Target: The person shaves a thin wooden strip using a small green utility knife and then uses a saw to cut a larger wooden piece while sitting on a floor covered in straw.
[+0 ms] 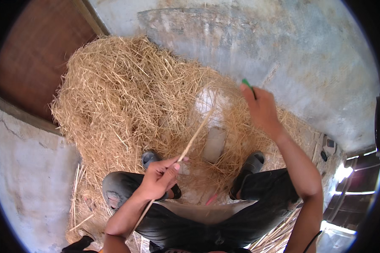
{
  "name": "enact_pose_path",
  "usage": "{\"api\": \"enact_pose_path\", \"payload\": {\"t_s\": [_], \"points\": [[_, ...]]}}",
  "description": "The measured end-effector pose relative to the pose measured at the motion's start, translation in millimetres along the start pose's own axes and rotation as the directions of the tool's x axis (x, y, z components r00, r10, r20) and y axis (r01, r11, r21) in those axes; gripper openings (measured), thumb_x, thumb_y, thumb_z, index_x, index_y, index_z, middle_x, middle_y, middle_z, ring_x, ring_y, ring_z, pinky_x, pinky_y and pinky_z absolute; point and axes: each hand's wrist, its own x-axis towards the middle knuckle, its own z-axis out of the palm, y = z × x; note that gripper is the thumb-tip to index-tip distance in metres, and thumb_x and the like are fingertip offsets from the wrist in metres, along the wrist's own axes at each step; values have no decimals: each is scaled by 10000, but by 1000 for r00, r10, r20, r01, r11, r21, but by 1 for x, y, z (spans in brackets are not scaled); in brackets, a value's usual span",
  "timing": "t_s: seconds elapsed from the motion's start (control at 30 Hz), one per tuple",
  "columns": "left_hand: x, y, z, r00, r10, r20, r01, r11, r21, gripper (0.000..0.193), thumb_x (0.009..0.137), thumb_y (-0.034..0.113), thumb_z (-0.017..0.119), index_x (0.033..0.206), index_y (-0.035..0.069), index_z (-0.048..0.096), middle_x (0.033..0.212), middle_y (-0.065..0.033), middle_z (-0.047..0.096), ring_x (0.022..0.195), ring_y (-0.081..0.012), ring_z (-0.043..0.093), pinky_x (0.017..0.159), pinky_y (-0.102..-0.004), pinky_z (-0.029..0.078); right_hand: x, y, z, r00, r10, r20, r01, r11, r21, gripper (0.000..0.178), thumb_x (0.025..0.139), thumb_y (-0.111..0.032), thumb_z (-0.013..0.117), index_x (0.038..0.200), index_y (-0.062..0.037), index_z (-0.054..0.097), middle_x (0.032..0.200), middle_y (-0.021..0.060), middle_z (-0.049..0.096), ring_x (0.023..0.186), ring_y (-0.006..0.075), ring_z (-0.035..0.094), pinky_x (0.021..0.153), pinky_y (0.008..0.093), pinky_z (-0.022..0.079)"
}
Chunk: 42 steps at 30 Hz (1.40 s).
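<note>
My left hand [159,179] is closed around a thin, pale stick [196,134], pinching it between thumb and fingers. The stick slants from beside my left forearm up toward the middle, its far tip over the straw. Raised at the upper right, in front of the wall, my right hand [262,111] makes a fist around a small tool with a green end [247,83]. The rest of that tool is hidden in the fist, so its kind is unclear. My two hands are well apart, and the tool does not touch the stick.
A big heap of straw shavings [118,88] lies against the wall [257,46] and brown door [38,59]. Between my feet are a flat block [214,144] and a small pink object [211,199]. Long sticks [274,234] lie at lower right; small dark items [328,144] sit farther right.
</note>
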Motion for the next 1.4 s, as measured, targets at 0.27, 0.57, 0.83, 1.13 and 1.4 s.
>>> {"api": "enact_pose_path", "payload": {"t_s": [0.27,0.57,0.83,1.13,1.4], "points": [[6,0,-1,1000,3,15,-2,997,-82,416,1106,224,465,1441,-18,515,556,72,320,439,-24,268,441,-240,242,-84,-48,61,896,-314,314,326,945,16,490,1006,-440,607,789,-4,664,560,162,521,463,285,525,490,421,428],[-7,8,-7,996,-77,42,84,974,-210,420,1114,247,437,1416,-31,526,549,62,287,438,-43,218,431,-242,233,-6,7,7,995,93,36,-92,995,-40,566,1057,-468,513,786,4,665,511,52,436,446,168,380,484,380,392],[2,10,-6,987,-123,104,148,948,-283,437,1114,285,425,1405,-24,529,558,59,264,431,-50,206,425,-236,226,-87,-55,48,910,-270,314,285,958,-2,491,996,-455,611,761,-24,638,580,184,551,519,353,586,490,450,437],[11,14,1,991,-135,-8,131,970,-204,446,1114,315,424,1398,-11,530,575,62,253,433,-53,212,418,-239,222,-66,-40,50,889,-374,264,421,895,-151,497,956,-487,646,708,-63,571,566,158,562,529,397,599,484,462,447],[2,3,6,991,-104,88,121,971,-206,427,1107,276,449,1408,-16,532,566,63,285,430,-53,243,423,-237,252,-20,-24,24,999,-39,-32,37,998,-48,517,1066,-440,469,919,-2,700,534,98,575,493,218,580,593,435,499]]}}
